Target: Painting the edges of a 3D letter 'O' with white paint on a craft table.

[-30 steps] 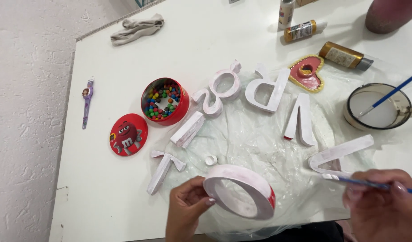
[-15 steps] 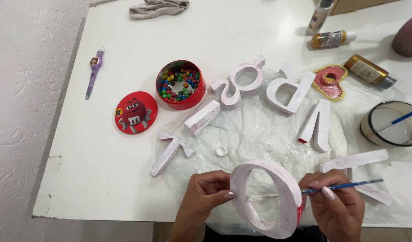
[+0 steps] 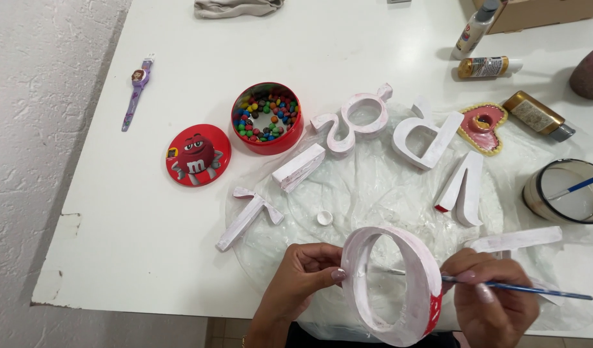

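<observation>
Head view shows a white-painted letter O [image 3: 394, 283] held upright at the near edge of the tabletop [image 3: 348, 45], over clear plastic sheeting [image 3: 374, 193]. Left hand [image 3: 303, 277] grips its outer rim; right hand [image 3: 493, 299] pinches a thin paintbrush [image 3: 522, 290] reaching inside it. Other white letters [image 3: 432, 138] and an open red candy tin [image 3: 267, 118] lie beyond.

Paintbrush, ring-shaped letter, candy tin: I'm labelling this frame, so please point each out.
Paintbrush [image 3: 535, 290], head view, on its blue handle.
Ring-shaped letter [image 3: 416, 274], head view, on its white outer band.
Candy tin [image 3: 280, 143], head view, on its red wall.
</observation>
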